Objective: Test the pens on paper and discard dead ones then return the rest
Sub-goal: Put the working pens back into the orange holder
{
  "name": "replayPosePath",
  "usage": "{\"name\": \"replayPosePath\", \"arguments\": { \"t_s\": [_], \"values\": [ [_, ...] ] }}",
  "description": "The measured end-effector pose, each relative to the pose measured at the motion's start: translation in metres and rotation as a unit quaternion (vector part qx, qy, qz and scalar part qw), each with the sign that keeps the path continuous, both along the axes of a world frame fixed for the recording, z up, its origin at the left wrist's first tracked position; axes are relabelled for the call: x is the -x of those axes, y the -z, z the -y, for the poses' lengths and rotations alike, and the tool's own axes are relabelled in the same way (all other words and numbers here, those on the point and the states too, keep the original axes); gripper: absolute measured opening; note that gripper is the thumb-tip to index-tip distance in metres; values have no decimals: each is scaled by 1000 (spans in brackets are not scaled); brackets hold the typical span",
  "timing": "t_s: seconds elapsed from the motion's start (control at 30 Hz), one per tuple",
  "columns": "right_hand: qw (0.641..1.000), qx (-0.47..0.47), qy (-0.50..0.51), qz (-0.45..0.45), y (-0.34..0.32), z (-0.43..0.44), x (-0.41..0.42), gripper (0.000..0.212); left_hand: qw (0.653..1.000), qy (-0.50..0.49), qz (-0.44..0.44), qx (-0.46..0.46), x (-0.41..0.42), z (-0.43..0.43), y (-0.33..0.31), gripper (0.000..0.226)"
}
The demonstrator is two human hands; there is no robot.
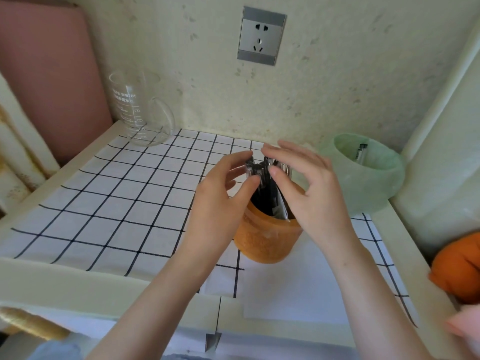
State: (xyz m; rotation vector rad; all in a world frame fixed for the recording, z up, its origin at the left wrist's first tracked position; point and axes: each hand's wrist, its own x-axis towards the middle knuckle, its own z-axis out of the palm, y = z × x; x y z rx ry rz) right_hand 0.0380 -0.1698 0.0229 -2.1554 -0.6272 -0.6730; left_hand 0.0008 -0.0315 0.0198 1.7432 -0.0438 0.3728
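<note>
Head view: orange pen cup [265, 240] stands on the checked cloth [104, 203] of the surface, its base on the far edge of the white paper [293, 287], handy for testing. Pens [262, 172] bunched upright inside. Left hand [220, 201] and right hand [309, 183] cup the pen tops from either side, fingers half curled, thumbs touching the clips; firm pinch cannot be told. Green bowl [374, 183], far right, holds one pen, probably a discard.

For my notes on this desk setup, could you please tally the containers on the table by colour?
Orange: 1, the cup holding the bunch of pens that the left hand and right hand are gathered around
Green: 1, the bowl with one pen inside
Clear: 1, the glass jug
Total: 3
</note>
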Motion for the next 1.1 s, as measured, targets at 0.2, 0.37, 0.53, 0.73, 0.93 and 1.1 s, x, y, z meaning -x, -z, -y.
{"name": "replayPosePath", "arguments": {
  "t_s": [0.2, 0.37, 0.53, 0.73, 0.93, 1.1],
  "values": [
    [998, -36, -47, -36, -2, 2, -3, 14, 999, 24, -28, 0, 0, 0, 4, 40],
    [985, -117, -61, -111, -9, 7, 5, 32, 996, 44, -77, 18, -1, -1, 3, 47],
    [934, -61, -56, -346, -15, 38, 8, 101, 984, 89, -155, 21, -1, -5, 4, 51],
    [878, 19, -142, -457, 9, 45, 15, 130, 976, 110, -188, 23, -3, -9, 8, 44],
    [899, -46, -121, -418, 29, 45, 12, 118, 980, 106, -170, 14, -3, -12, 10, 37],
    [906, -68, -112, -402, 32, 45, 13, 98, 979, 123, -164, 14, -5, -16, 12, 38]
  ]
}}
